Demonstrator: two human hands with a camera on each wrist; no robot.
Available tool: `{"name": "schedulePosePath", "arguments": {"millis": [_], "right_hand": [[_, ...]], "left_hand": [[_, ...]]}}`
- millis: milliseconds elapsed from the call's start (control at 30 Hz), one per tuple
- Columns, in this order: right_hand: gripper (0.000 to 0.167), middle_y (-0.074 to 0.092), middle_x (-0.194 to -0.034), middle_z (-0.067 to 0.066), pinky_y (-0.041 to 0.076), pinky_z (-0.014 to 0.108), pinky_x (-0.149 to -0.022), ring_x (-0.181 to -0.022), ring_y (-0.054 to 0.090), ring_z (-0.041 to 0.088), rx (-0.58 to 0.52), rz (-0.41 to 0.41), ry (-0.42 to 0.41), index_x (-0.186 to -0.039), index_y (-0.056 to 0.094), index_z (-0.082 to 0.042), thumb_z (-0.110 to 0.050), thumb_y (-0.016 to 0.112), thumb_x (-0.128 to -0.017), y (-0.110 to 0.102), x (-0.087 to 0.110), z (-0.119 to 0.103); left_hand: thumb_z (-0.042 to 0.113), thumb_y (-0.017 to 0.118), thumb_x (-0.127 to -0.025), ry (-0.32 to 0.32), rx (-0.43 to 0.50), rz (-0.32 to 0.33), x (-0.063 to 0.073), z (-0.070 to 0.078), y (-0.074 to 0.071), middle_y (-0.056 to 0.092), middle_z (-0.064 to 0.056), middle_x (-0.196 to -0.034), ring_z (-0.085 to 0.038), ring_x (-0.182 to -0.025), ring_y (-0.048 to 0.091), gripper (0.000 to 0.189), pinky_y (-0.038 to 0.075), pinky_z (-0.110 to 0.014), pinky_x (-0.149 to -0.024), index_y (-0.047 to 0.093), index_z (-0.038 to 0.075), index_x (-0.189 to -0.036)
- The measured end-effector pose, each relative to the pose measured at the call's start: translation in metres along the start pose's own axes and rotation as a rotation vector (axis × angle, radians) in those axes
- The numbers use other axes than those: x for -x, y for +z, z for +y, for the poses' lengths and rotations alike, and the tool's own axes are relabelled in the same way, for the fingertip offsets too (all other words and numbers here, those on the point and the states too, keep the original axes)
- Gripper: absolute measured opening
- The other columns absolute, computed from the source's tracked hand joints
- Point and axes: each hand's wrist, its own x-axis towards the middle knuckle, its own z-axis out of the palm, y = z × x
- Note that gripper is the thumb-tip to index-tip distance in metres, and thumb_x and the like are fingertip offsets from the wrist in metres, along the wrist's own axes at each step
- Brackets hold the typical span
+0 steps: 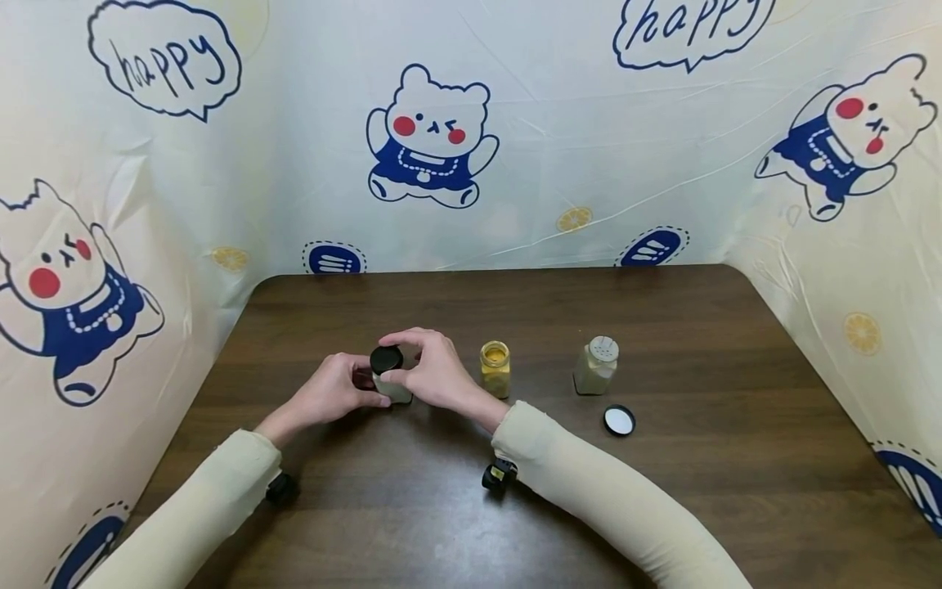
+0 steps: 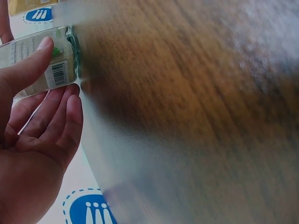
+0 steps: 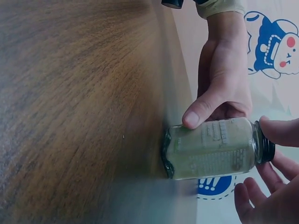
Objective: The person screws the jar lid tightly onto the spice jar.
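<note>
A glass spice jar [image 3: 210, 149] with pale greenish contents and a printed label stands on the table, left of the middle in the head view. My left hand [image 1: 333, 389] holds its body from the left, thumb on one side; the left wrist view shows a barcode on the jar [image 2: 58, 72]. From the right, my right hand [image 1: 440, 375] grips the black lid [image 1: 386, 359] between thumb and fingers. The lid sits on the jar's neck; whether it is tight I cannot tell.
Right of my right hand stands a lidless jar of yellow powder [image 1: 496, 378]. Farther right is a jar with a perforated shaker top [image 1: 596, 370]. A black-rimmed lid [image 1: 619, 420] lies white side up before it. A printed curtain [image 1: 515, 229] borders the brown table [image 1: 706, 491].
</note>
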Motion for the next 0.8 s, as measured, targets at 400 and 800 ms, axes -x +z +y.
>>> {"name": "schedulePosePath", "arguments": {"millis": [400, 800], "right_hand": [[0.051, 0.07, -0.128, 0.004, 0.052, 0.028, -0.087, -0.116, 0.062, 0.019, -0.015, 0.012, -0.013, -0.13, 0.072, -0.011, -0.012, 0.092, -0.083, 0.0036, -0.0018, 0.0031], [0.056, 0.059, -0.149, 0.012, 0.043, 0.037, -0.112, -0.139, 0.051, 0.015, -0.21, -0.174, -0.057, -0.15, 0.056, -0.005, 0.005, 0.07, -0.097, -0.0023, -0.0009, 0.006]], "left_hand": [[0.013, 0.094, -0.081, 0.009, 0.002, 0.003, -0.0003, -0.0005, 0.0001, 0.076, 0.003, -0.093, -0.017, -0.082, 0.071, 0.029, 0.059, -0.029, -0.078, 0.079, 0.01, -0.106], [0.014, 0.094, -0.081, -0.001, -0.022, 0.008, -0.0001, -0.0008, -0.0008, 0.076, 0.004, -0.089, -0.017, -0.079, 0.069, 0.028, 0.058, -0.032, -0.076, 0.079, 0.01, -0.104]]}}
